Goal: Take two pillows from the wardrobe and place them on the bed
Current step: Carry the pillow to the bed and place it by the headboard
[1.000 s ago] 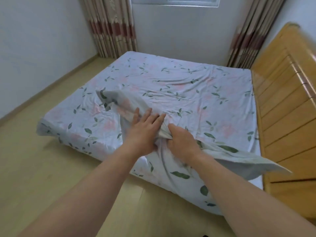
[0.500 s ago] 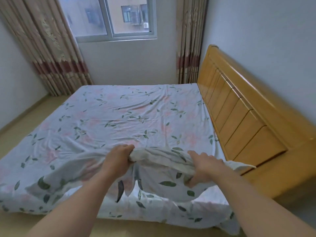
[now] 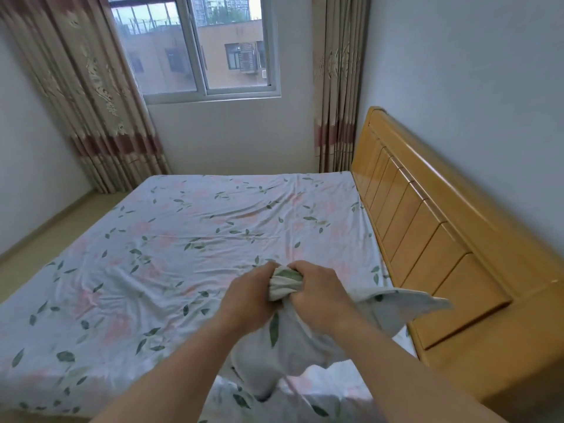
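The bed (image 3: 189,254), covered with a leaf-print sheet, fills the room below the window (image 3: 195,47), its wooden headboard (image 3: 427,227) on your right. Your left hand (image 3: 247,294) and right hand (image 3: 317,294) are close together above the near edge of the bed, fingers of both closed around a bunched, limp pillow (image 3: 293,340) in matching fabric, which hangs beneath them.

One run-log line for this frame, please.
both hands grip bunched leaf-print white fabric | left hand | right hand | over sheeted bed | no pillows placed
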